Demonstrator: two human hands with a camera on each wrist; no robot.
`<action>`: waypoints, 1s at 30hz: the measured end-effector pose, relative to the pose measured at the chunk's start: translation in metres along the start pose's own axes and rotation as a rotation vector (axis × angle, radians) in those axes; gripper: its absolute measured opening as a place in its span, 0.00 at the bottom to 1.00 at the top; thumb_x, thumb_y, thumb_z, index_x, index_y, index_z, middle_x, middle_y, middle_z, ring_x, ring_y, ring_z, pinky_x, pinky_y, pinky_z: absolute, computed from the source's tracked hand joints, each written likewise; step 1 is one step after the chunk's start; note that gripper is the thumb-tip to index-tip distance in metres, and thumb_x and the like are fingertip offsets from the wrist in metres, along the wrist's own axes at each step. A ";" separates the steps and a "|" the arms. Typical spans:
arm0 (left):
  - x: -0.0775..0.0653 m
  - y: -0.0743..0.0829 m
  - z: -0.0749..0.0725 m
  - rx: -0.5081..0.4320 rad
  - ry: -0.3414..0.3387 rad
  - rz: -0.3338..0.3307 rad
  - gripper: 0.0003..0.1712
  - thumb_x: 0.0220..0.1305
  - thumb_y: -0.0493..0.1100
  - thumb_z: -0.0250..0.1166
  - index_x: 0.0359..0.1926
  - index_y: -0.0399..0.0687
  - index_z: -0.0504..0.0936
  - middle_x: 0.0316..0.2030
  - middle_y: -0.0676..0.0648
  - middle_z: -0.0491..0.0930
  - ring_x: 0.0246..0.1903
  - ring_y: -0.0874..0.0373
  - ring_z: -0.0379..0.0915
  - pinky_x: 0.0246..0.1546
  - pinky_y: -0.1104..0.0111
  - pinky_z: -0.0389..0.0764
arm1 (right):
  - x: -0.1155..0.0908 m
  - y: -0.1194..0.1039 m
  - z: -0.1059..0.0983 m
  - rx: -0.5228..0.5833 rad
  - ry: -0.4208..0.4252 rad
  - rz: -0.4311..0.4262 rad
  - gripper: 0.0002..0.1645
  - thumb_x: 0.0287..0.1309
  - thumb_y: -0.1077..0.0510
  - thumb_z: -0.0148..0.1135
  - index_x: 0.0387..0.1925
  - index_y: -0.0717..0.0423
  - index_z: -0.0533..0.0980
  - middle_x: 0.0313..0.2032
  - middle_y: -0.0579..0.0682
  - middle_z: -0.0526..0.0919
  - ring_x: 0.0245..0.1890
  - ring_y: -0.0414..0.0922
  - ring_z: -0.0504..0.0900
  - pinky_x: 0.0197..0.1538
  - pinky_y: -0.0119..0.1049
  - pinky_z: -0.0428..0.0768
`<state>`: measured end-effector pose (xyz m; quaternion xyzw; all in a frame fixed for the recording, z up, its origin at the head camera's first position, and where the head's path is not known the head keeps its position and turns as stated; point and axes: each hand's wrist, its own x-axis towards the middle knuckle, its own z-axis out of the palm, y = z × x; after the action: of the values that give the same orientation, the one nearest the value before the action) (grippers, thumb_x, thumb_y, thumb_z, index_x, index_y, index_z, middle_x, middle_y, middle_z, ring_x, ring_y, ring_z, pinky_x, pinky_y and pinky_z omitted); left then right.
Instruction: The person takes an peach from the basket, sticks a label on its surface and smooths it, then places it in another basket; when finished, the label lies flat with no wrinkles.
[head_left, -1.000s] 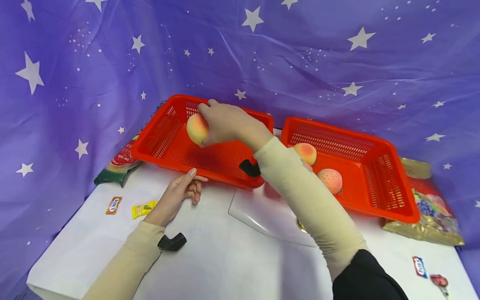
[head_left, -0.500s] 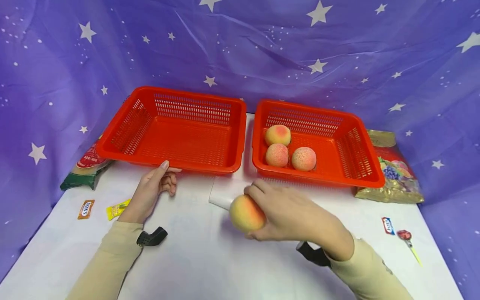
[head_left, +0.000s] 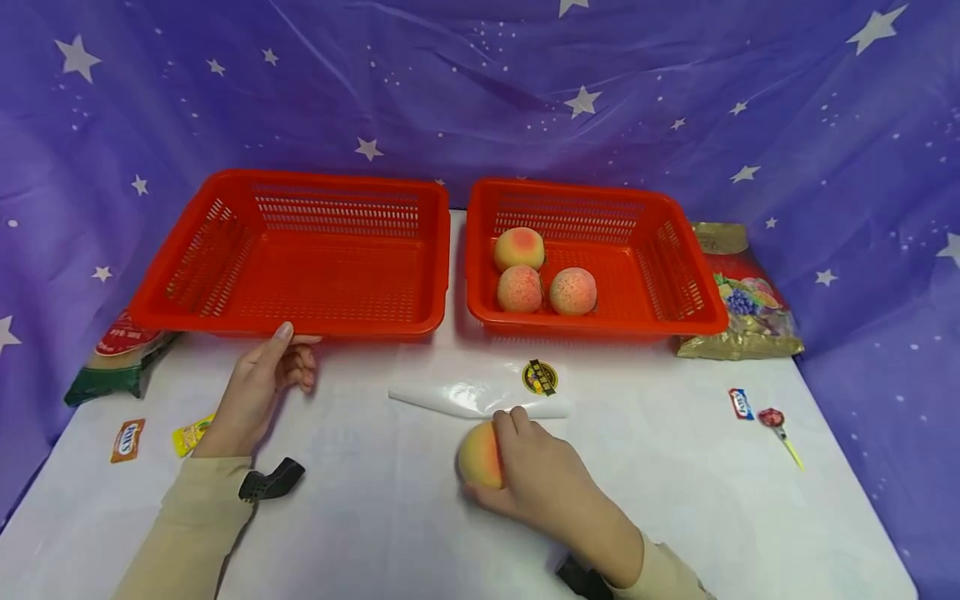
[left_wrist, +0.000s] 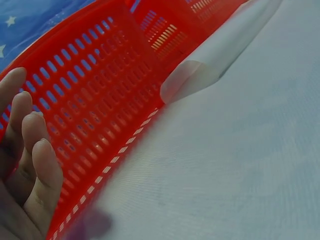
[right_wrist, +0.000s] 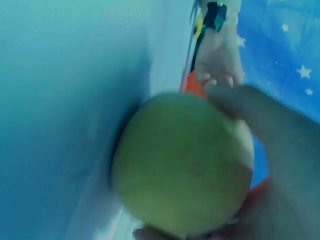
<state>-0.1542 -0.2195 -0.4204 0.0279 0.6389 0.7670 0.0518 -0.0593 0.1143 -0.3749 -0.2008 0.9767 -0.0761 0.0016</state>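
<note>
My right hand point(head_left: 551, 479) holds a yellow peach with a red blush point(head_left: 480, 457) low at the front middle of the table. Seen from the right wrist, the peach point(right_wrist: 182, 165) sits between thumb and fingers, close to the white surface. My left hand point(head_left: 251, 387) is at the front rim of the left red plastic basket point(head_left: 300, 325), thumb at the rim, index finger just under it, other fingers curled. In the left wrist view those fingers point(left_wrist: 45, 165) lie beside the slotted basket wall point(left_wrist: 95, 115). Three peaches point(head_left: 520, 289) lie in the left part of the right red basket point(head_left: 600, 325).
A white plastic sheet or bag with a round label point(head_left: 480, 392) lies before the baskets. Snack bags flank them, one green and red point(head_left: 112, 358), one gold point(head_left: 742, 300). Small wrapped candies point(head_left: 127, 440) and a lollipop point(head_left: 772, 418) lie at the sides. A purple starry curtain point(head_left: 450, 83) hangs behind.
My right hand has carried the peach out of the left basket, toward me and down to the table front. My left hand stays at the basket rim. The head view has shifted right.
</note>
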 end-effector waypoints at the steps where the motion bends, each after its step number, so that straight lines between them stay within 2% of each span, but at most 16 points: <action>1: 0.000 0.000 -0.001 0.019 0.006 0.006 0.32 0.66 0.53 0.45 0.48 0.23 0.68 0.26 0.46 0.73 0.22 0.57 0.71 0.23 0.70 0.76 | 0.000 -0.004 0.001 -0.007 0.007 0.031 0.43 0.35 0.28 0.59 0.44 0.57 0.67 0.29 0.47 0.69 0.19 0.42 0.70 0.16 0.34 0.68; 5: 0.000 -0.004 -0.004 0.056 0.020 0.023 0.32 0.67 0.53 0.43 0.48 0.23 0.69 0.25 0.47 0.73 0.21 0.56 0.70 0.22 0.69 0.75 | 0.000 -0.015 0.008 -0.060 0.043 0.147 0.52 0.35 0.22 0.53 0.51 0.58 0.66 0.30 0.52 0.72 0.16 0.46 0.72 0.13 0.35 0.66; 10: -0.002 -0.002 -0.003 0.033 0.008 0.036 0.30 0.67 0.51 0.43 0.48 0.23 0.69 0.25 0.47 0.73 0.21 0.57 0.70 0.22 0.70 0.75 | -0.003 -0.021 0.012 -0.147 0.112 0.176 0.59 0.32 0.15 0.42 0.52 0.57 0.67 0.26 0.52 0.71 0.13 0.47 0.68 0.12 0.35 0.64; 12: -0.002 -0.001 -0.004 0.024 0.009 0.037 0.29 0.67 0.51 0.45 0.43 0.22 0.70 0.25 0.47 0.73 0.21 0.57 0.71 0.23 0.70 0.76 | -0.005 -0.021 0.008 -0.144 0.098 0.180 0.59 0.31 0.15 0.39 0.53 0.56 0.66 0.27 0.52 0.73 0.14 0.47 0.69 0.13 0.36 0.64; 15: -0.003 -0.003 -0.005 0.041 -0.003 0.032 0.23 0.66 0.48 0.48 0.38 0.26 0.70 0.25 0.46 0.73 0.21 0.57 0.71 0.22 0.69 0.76 | -0.005 -0.013 -0.007 -0.084 0.010 0.206 0.58 0.35 0.16 0.35 0.55 0.54 0.65 0.33 0.52 0.76 0.20 0.48 0.75 0.16 0.37 0.69; 16: -0.003 -0.008 -0.007 0.055 -0.023 0.030 0.22 0.65 0.48 0.49 0.39 0.27 0.70 0.26 0.45 0.73 0.22 0.57 0.71 0.22 0.68 0.76 | -0.004 -0.006 -0.014 -0.055 -0.013 0.211 0.57 0.37 0.16 0.35 0.56 0.54 0.64 0.36 0.53 0.77 0.24 0.49 0.77 0.18 0.39 0.71; 19: -0.004 -0.013 -0.003 0.201 -0.074 -0.025 0.20 0.64 0.48 0.52 0.46 0.33 0.69 0.30 0.41 0.74 0.24 0.54 0.71 0.21 0.65 0.75 | 0.005 0.023 -0.031 -0.010 -0.046 0.179 0.48 0.43 0.23 0.45 0.56 0.53 0.65 0.38 0.52 0.76 0.29 0.48 0.77 0.24 0.41 0.74; 22: -0.006 -0.016 0.008 0.404 -0.118 -0.082 0.25 0.61 0.52 0.55 0.52 0.39 0.69 0.35 0.41 0.74 0.27 0.53 0.71 0.20 0.65 0.75 | 0.020 0.057 -0.039 0.009 -0.025 0.087 0.37 0.46 0.35 0.58 0.52 0.54 0.69 0.39 0.50 0.75 0.34 0.47 0.77 0.31 0.42 0.76; 24: -0.007 -0.015 0.021 0.559 -0.119 -0.098 0.24 0.59 0.56 0.55 0.51 0.46 0.71 0.38 0.44 0.75 0.31 0.55 0.72 0.25 0.66 0.75 | 0.031 0.077 -0.038 0.027 -0.028 0.013 0.31 0.45 0.42 0.64 0.49 0.55 0.71 0.39 0.50 0.75 0.37 0.46 0.76 0.37 0.42 0.76; 27: -0.005 -0.014 0.039 0.713 -0.100 -0.109 0.25 0.56 0.61 0.56 0.49 0.52 0.73 0.39 0.51 0.76 0.37 0.58 0.72 0.37 0.66 0.74 | 0.047 0.097 -0.031 0.082 -0.048 -0.093 0.30 0.43 0.48 0.68 0.48 0.56 0.72 0.42 0.50 0.75 0.42 0.46 0.75 0.45 0.42 0.74; 29: 0.000 -0.013 0.050 0.762 -0.093 -0.134 0.26 0.55 0.64 0.55 0.48 0.53 0.73 0.40 0.52 0.77 0.41 0.58 0.72 0.44 0.63 0.70 | 0.054 0.106 -0.025 0.111 -0.079 -0.147 0.31 0.41 0.50 0.69 0.49 0.56 0.72 0.43 0.50 0.75 0.44 0.47 0.73 0.48 0.42 0.72; 30: 0.003 -0.013 0.056 0.756 -0.093 -0.156 0.27 0.54 0.64 0.55 0.48 0.52 0.74 0.40 0.52 0.78 0.42 0.57 0.71 0.46 0.62 0.69 | 0.056 0.110 -0.021 0.122 -0.097 -0.165 0.31 0.41 0.50 0.69 0.49 0.56 0.72 0.44 0.50 0.75 0.45 0.47 0.72 0.49 0.42 0.71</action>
<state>-0.1507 -0.1623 -0.4236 0.0309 0.8737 0.4691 0.1248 -0.1547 0.1956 -0.3687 -0.2837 0.9491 -0.1253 0.0548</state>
